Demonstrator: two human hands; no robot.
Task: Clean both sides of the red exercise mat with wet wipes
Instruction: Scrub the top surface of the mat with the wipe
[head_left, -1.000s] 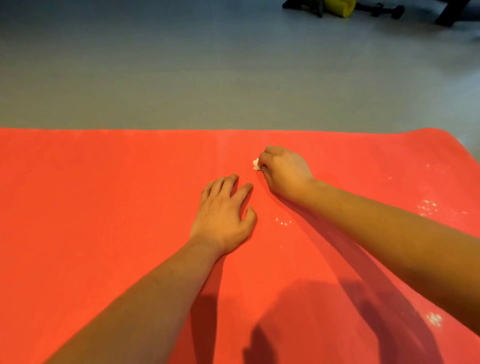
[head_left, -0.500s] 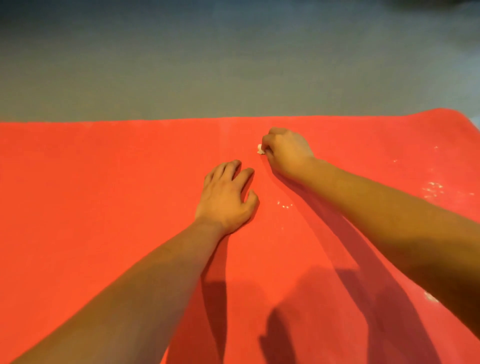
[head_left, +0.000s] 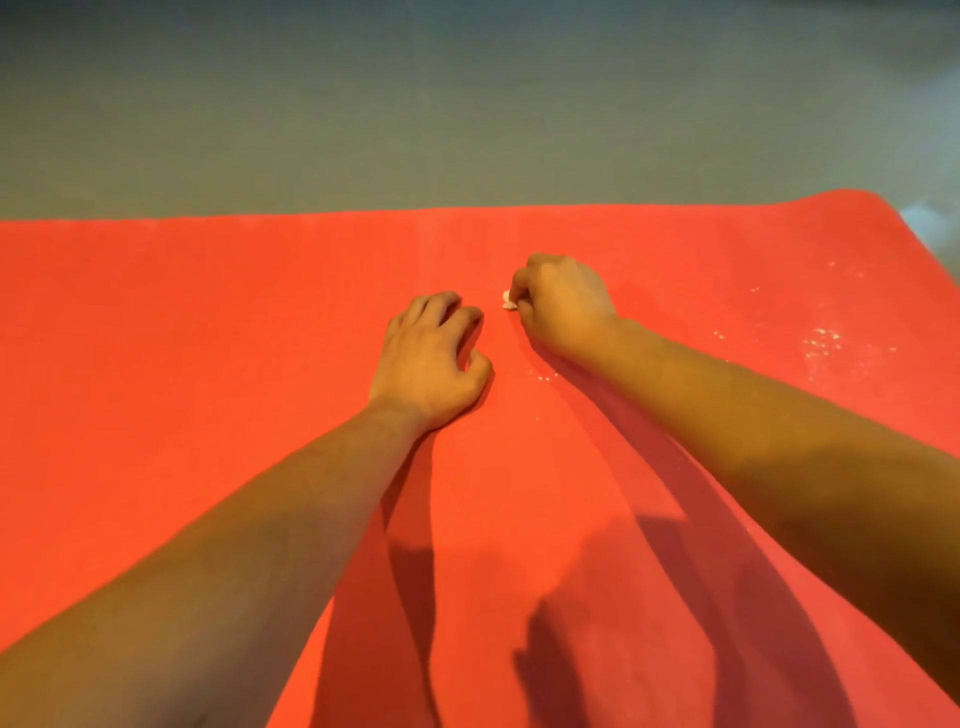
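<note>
The red exercise mat (head_left: 208, 364) lies flat and fills most of the view. My right hand (head_left: 563, 306) grips a small balled-up white wet wipe (head_left: 507, 301) against the mat near its far edge; only a corner of the wipe shows past my fingers. My left hand (head_left: 431, 364) rests palm down on the mat just left of it, with the fingers bent and holding nothing. White specks (head_left: 823, 345) dot the mat to the right.
Grey floor (head_left: 467, 114) runs beyond the mat's far edge. The mat's far right corner (head_left: 862, 200) is rounded and slightly raised. The shadows of my arms fall on the near part of the mat.
My right hand with the wipe has shifted slightly toward me and the left. The fingers of my left hand have curled a little. The camera has tilted down, so the far equipment is out of view.
</note>
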